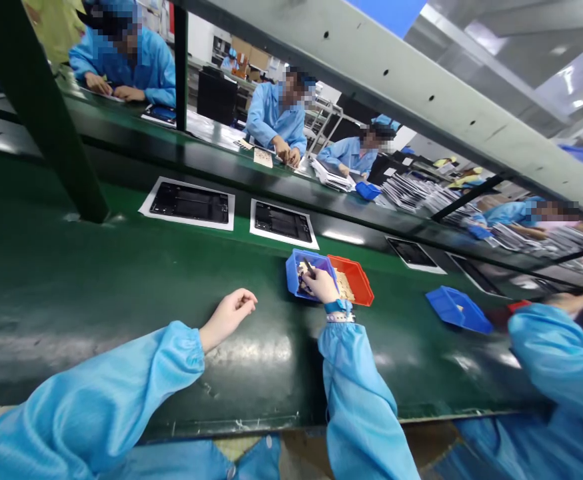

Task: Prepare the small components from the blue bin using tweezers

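While the head view looked down across the green counter (pixel 136 287), your right hand (pixel 323 287) was at the blue bin (pixel 291 277), its grip pinching a slim dark tool (pixel 309 267) over the small pieces (pixel 302 275), pale and dark, that lay inside. Whether the tool also held a piece, I could not tell. Your wrist wore a blue strap (pixel 339 306). The red bin (pixel 362 279) stood just beside the blue one, to its right, with pale pieces in it. Your left hand (pixel 230 313) was apart from both, over the counter to their left, its grip slack and half spread. Beyond the bins, two dark panels lay on white sheets, one (pixel 189 203) farther left, the other (pixel 282 222) near the blue bin. Well to your right, another blue container (pixel 454 308) stood near a co-worker's sleeve (pixel 551 340).
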Motion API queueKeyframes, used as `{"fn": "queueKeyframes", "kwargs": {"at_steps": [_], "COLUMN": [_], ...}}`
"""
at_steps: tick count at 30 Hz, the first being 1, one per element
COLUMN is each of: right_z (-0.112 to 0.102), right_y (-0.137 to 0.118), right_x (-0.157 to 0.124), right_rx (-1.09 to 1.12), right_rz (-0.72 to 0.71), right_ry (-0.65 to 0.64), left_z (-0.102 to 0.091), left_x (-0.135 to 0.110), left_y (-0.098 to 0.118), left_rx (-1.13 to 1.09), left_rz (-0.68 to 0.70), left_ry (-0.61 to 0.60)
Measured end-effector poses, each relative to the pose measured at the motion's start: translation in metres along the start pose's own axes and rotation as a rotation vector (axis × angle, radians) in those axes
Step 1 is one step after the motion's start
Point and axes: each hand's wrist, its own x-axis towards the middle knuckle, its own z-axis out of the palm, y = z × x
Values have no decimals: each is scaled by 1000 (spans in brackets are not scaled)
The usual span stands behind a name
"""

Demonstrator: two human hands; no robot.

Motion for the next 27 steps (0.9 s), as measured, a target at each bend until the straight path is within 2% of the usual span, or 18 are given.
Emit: {"fn": "queueKeyframes", "kwargs": {"at_steps": [5, 11, 14, 18, 20, 23, 27], "right_z": [-13, -2, 3, 13, 17, 20, 18], "right_y": [3, -12, -20, -31, -36, -38, -33], "right_x": [-14, -36, -47, -64, -71, -75, -72], "right_rx": [186, 506, 631, 718, 735, 748, 754], "right_rz": [-79, -218, -247, -307, -329, -341, -344], "right_ry": [59, 106, 25, -193, -263, -285, -231], "left_z": [-1, 1, 6, 16, 21, 27, 34], "left_x": [-1, 4, 15, 32, 38, 44, 51], "left_y": [-1, 1, 5, 9, 9, 9, 13], "left_rx": [-6, -50, -70, -116, -108, -79, -70], "left_rz": [5, -3, -2, 20, 48, 70, 90], "left_ry": [-5, -3, 14, -30, -49, -26, 31]}}
